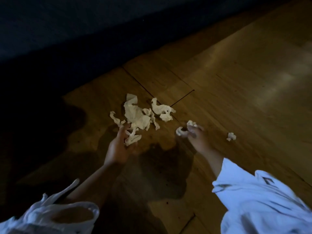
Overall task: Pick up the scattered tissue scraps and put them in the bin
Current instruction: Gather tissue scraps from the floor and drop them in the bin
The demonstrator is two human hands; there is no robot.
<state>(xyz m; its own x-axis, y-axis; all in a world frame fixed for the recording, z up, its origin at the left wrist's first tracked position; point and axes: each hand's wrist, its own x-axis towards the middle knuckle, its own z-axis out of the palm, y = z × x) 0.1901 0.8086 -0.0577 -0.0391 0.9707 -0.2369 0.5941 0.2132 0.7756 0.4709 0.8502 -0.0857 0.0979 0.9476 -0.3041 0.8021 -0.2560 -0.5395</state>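
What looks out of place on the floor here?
Torn tissue scraps litter the wooden floor in a loose heap; one small wad lies apart to the right. Left hand and right hand each grip a scrap.

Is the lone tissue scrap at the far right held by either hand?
No. The lone scrap lies on the wooden floor, apart from the right hand, which pinches a different scrap.
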